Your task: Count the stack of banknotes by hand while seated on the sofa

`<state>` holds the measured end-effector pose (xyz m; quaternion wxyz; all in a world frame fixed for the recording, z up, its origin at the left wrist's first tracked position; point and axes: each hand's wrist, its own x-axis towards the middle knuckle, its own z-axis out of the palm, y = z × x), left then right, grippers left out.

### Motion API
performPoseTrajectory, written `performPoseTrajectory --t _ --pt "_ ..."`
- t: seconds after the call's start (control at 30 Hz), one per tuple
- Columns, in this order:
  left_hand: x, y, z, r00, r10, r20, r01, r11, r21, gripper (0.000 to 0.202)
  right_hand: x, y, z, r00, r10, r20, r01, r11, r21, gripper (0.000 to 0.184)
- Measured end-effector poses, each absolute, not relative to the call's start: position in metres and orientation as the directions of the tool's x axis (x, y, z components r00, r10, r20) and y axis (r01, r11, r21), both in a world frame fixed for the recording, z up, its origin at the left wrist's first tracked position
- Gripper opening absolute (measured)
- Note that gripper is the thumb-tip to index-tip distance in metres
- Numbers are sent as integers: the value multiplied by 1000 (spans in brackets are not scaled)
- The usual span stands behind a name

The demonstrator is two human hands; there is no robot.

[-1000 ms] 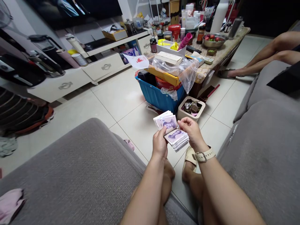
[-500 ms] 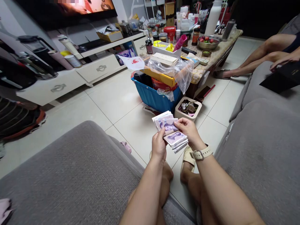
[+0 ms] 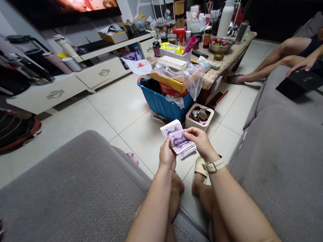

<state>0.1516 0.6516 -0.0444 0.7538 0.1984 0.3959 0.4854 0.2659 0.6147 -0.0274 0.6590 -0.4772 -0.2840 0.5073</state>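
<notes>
A folded stack of purple banknotes (image 3: 185, 152) is gripped in my left hand (image 3: 167, 155), whose thumb presses on its face. The far half of the stack fans upward, and the near half hangs toward me with its white edges showing. My right hand (image 3: 199, 141) pinches the right end of a single banknote (image 3: 177, 137) between thumb and fingers. That note lies over the fold, its left end by my left thumb. The figure 5 is printed on the notes. On my right wrist is a cream watch band (image 3: 214, 165).
Beyond my hands stand a blue bin (image 3: 161, 102) piled with boxes and plastic, and a cream wastebasket (image 3: 198, 125). A cluttered table (image 3: 228, 62) is behind them. Grey sofa sections (image 3: 75, 178) flank me. At right, another person's hand (image 3: 300, 65) rests by a black box (image 3: 300, 84).
The banknote under my right fingers has come down over the near half of the stack, covering more of it. The whole view has shifted slightly, moving the scene left.
</notes>
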Motion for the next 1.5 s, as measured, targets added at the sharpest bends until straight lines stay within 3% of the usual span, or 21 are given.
performPoseTrajectory --t 1.5 --pt "156 657 -40 156 894 -421 -568 430 702 22 266 623 -25 319 931 -179 -484 -3 -875 27"
